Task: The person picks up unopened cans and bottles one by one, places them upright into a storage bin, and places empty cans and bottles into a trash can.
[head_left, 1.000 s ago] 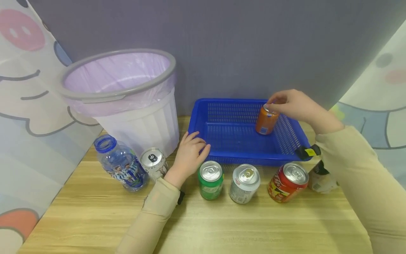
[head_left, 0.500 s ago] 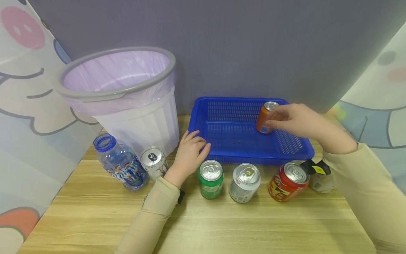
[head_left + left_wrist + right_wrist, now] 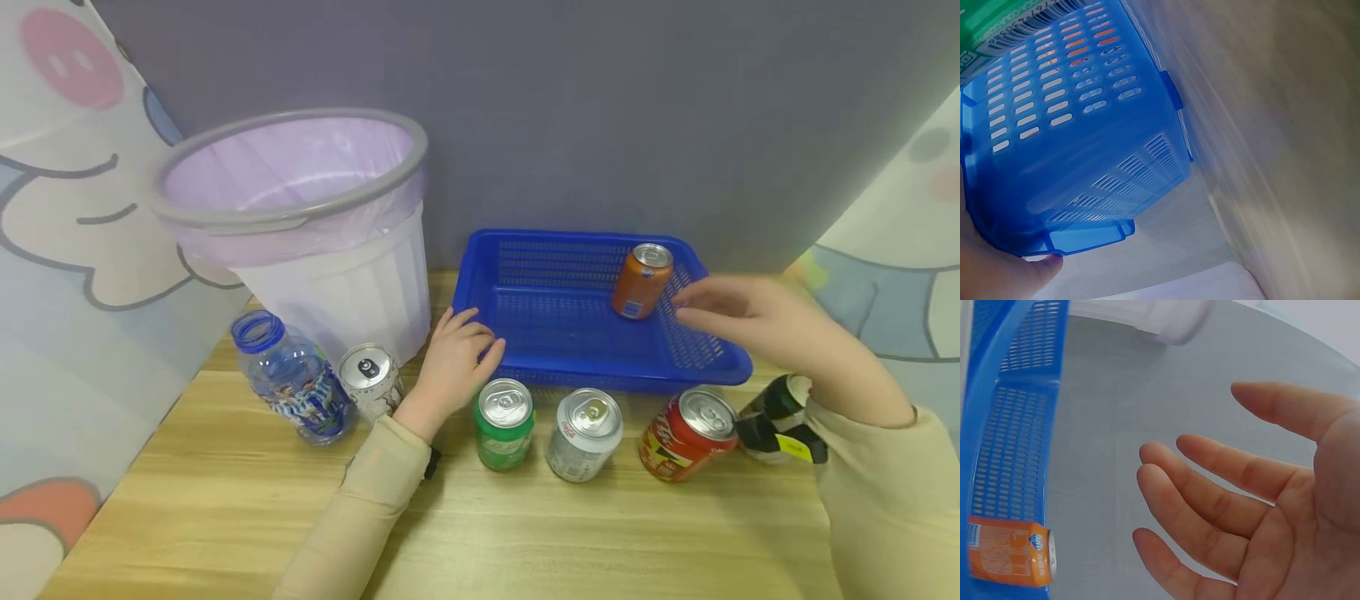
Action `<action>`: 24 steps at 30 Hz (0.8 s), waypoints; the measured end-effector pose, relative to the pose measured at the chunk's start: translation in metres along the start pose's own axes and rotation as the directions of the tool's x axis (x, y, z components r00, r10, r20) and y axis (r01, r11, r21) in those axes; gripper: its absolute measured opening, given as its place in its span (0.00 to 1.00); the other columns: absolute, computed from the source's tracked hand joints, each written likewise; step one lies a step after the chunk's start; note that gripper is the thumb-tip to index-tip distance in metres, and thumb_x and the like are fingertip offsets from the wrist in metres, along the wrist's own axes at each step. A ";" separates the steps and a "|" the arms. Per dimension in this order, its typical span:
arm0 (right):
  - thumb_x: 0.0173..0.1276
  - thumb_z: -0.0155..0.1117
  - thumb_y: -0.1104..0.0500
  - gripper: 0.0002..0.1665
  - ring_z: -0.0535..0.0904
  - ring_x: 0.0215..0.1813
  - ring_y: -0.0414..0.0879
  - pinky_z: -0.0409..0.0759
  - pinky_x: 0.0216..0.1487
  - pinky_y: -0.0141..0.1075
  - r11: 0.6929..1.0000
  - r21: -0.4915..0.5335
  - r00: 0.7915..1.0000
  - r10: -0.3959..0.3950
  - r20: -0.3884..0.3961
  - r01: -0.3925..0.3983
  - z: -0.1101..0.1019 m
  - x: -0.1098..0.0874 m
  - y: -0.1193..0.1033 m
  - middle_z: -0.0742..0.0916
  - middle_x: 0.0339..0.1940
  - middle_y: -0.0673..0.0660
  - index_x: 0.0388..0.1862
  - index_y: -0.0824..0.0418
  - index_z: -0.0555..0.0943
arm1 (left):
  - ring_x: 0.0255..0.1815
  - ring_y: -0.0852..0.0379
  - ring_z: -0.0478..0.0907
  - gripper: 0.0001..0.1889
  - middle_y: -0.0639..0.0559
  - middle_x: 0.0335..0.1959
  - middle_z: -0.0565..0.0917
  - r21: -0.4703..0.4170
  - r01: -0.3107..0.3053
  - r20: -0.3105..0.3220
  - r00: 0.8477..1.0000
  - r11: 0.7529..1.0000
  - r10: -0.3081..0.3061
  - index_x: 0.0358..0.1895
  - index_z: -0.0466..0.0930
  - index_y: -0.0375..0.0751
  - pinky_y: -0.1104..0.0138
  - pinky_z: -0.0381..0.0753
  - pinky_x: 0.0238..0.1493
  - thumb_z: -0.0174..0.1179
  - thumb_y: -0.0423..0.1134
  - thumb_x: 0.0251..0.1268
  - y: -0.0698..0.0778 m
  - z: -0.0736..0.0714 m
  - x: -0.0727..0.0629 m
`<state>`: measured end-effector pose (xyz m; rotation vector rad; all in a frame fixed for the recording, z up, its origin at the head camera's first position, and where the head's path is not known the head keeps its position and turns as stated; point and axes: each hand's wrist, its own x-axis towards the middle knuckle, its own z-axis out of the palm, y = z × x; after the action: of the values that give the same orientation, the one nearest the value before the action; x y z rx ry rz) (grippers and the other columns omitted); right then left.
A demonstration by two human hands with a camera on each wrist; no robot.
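Note:
My left hand (image 3: 457, 362) rests its fingers on the near left corner of the blue plastic basket (image 3: 592, 367). In the left wrist view a fingertip (image 3: 1052, 262) lies along the edge of that basket (image 3: 1085, 169). My right hand (image 3: 757, 321), blurred, hovers over the basket's right side with nothing in it; the right wrist view shows its fingers spread and the palm bare (image 3: 1285, 550). Upright inside the basket, toward the back right, is an orange soda can (image 3: 642, 282), apart from the fingers.
In front of the basket stand a green can (image 3: 505, 425), a silver can (image 3: 585, 435) and a red can (image 3: 687, 435). A partly hidden container (image 3: 787, 400) is beside my right wrist. At left are a lined bin (image 3: 345, 283), a plastic bottle (image 3: 300, 392) and a white can (image 3: 369, 383).
My right hand has let go of the orange can and drawn away to the right and toward me. The can stays in the basket; my left hand holds its place.

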<state>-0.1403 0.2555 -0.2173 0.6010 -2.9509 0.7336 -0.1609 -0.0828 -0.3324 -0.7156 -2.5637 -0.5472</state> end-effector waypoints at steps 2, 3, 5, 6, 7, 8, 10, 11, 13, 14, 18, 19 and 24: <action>0.66 0.61 0.56 0.14 0.78 0.42 0.25 0.74 0.40 0.21 0.999 0.049 0.999 -0.009 -0.041 0.011 0.002 -0.008 0.008 0.88 0.43 0.55 0.50 0.58 0.81 | 0.63 0.44 0.72 0.18 0.48 0.40 0.87 0.000 -0.002 0.003 1.000 1.000 0.002 0.32 0.87 0.39 0.44 0.57 0.70 0.49 0.44 0.69 0.001 0.001 0.001; 0.66 0.61 0.57 0.14 0.76 0.41 0.21 0.72 0.39 0.17 0.997 0.077 0.999 -0.004 -0.048 0.008 0.003 -0.011 0.011 0.88 0.42 0.52 0.50 0.58 0.81 | 0.63 0.44 0.72 0.18 0.48 0.40 0.87 0.001 -0.003 0.004 1.000 1.000 0.003 0.32 0.87 0.39 0.44 0.57 0.70 0.49 0.45 0.69 0.001 0.001 0.001; 0.67 0.61 0.57 0.15 0.77 0.40 0.22 0.71 0.39 0.15 0.992 0.123 0.998 0.026 -0.055 -0.019 0.006 -0.017 0.015 0.88 0.39 0.45 0.51 0.57 0.81 | 0.63 0.44 0.72 0.18 0.48 0.40 0.87 0.006 -0.004 0.003 1.000 1.000 0.004 0.32 0.87 0.39 0.44 0.57 0.70 0.49 0.45 0.69 0.000 0.002 0.001; 0.68 0.60 0.58 0.15 0.78 0.40 0.23 0.71 0.39 0.15 0.988 0.150 0.998 0.035 -0.056 -0.026 0.007 -0.020 0.017 0.87 0.38 0.41 0.52 0.58 0.80 | 0.63 0.44 0.72 0.18 0.48 0.40 0.87 0.007 -0.005 0.002 1.000 1.000 0.005 0.32 0.87 0.39 0.44 0.58 0.70 0.49 0.45 0.69 0.000 0.002 0.001; 0.69 0.58 0.58 0.15 0.79 0.40 0.24 0.71 0.40 0.15 0.983 0.178 0.997 0.044 -0.058 -0.034 0.008 -0.022 0.020 0.86 0.37 0.38 0.52 0.60 0.79 | 0.63 0.44 0.72 0.18 0.48 0.40 0.87 0.008 -0.007 0.001 1.000 1.000 0.007 0.32 0.87 0.39 0.44 0.58 0.70 0.49 0.45 0.69 0.000 0.002 0.001; 0.69 0.57 0.59 0.15 0.79 0.40 0.25 0.71 0.40 0.15 0.978 0.206 0.997 0.052 -0.061 -0.038 0.009 -0.024 0.022 0.86 0.37 0.37 0.53 0.60 0.79 | 0.63 0.44 0.72 0.18 0.48 0.40 0.87 0.010 -0.007 0.000 1.000 1.000 0.007 0.32 0.87 0.39 0.44 0.58 0.69 0.49 0.44 0.69 0.001 0.002 0.001; 0.70 0.55 0.61 0.13 0.79 0.41 0.25 0.71 0.41 0.15 0.969 0.244 0.995 0.049 -0.085 -0.027 0.011 -0.029 0.026 0.86 0.37 0.37 0.52 0.59 0.78 | 0.63 0.43 0.73 0.18 0.48 0.40 0.87 0.008 -0.009 -0.002 1.000 1.000 0.009 0.33 0.87 0.39 0.44 0.59 0.69 0.49 0.44 0.69 0.001 0.002 0.001; 0.70 0.55 0.62 0.13 0.80 0.41 0.26 0.70 0.42 0.14 0.965 0.262 0.994 0.037 -0.104 -0.009 0.012 -0.031 0.028 0.86 0.37 0.37 0.51 0.59 0.79 | 0.63 0.43 0.73 0.18 0.48 0.40 0.87 0.007 -0.010 -0.003 1.000 1.000 0.010 0.32 0.87 0.39 0.44 0.59 0.69 0.49 0.44 0.69 0.001 0.002 0.001; 0.70 0.54 0.66 0.13 0.80 0.41 0.26 0.69 0.44 0.13 0.958 0.285 0.990 0.001 -0.144 0.040 0.015 -0.035 0.033 0.86 0.36 0.38 0.50 0.55 0.79 | 0.63 0.43 0.73 0.18 0.48 0.40 0.87 0.005 -0.011 -0.005 1.000 1.000 0.011 0.32 0.87 0.39 0.43 0.59 0.69 0.49 0.44 0.69 0.002 0.001 0.001; 0.70 0.54 0.66 0.14 0.80 0.41 0.26 0.69 0.44 0.13 0.956 0.291 0.987 -0.002 -0.158 0.049 0.016 -0.037 0.035 0.86 0.36 0.38 0.49 0.53 0.79 | 0.63 0.43 0.73 0.18 0.48 0.40 0.87 0.003 -0.011 -0.004 1.000 1.000 0.011 0.32 0.87 0.39 0.43 0.59 0.69 0.49 0.44 0.69 0.002 0.001 0.001; 0.70 0.53 0.66 0.15 0.79 0.41 0.25 0.67 0.45 0.12 0.953 0.302 0.980 0.031 -0.194 0.030 0.018 -0.044 0.041 0.86 0.35 0.38 0.48 0.50 0.80 | 0.63 0.43 0.73 0.18 0.48 0.40 0.87 0.002 -0.012 -0.002 1.000 1.000 0.012 0.32 0.87 0.39 0.44 0.58 0.69 0.49 0.44 0.69 0.002 0.001 0.001; 0.71 0.53 0.66 0.14 0.79 0.41 0.25 0.67 0.44 0.12 0.954 0.301 0.978 0.053 -0.201 0.010 0.018 -0.046 0.041 0.86 0.35 0.38 0.48 0.53 0.80 | 0.63 0.43 0.72 0.18 0.48 0.40 0.87 0.002 -0.011 -0.001 1.000 1.000 0.011 0.32 0.87 0.39 0.44 0.58 0.69 0.49 0.44 0.70 0.002 0.001 0.001; 0.71 0.53 0.62 0.13 0.78 0.38 0.26 0.69 0.37 0.13 0.952 0.299 0.962 0.135 -0.236 -0.060 0.019 -0.051 0.046 0.86 0.34 0.37 0.51 0.60 0.79 | 0.63 0.44 0.72 0.18 0.48 0.40 0.87 -0.002 -0.002 0.003 1.000 1.000 0.002 0.32 0.86 0.39 0.45 0.56 0.71 0.49 0.45 0.70 0.001 0.002 0.001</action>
<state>-0.1096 0.3027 -0.2612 0.3409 -2.6713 1.1709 -0.1615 -0.0807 -0.3329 -0.7202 -2.5650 -0.5486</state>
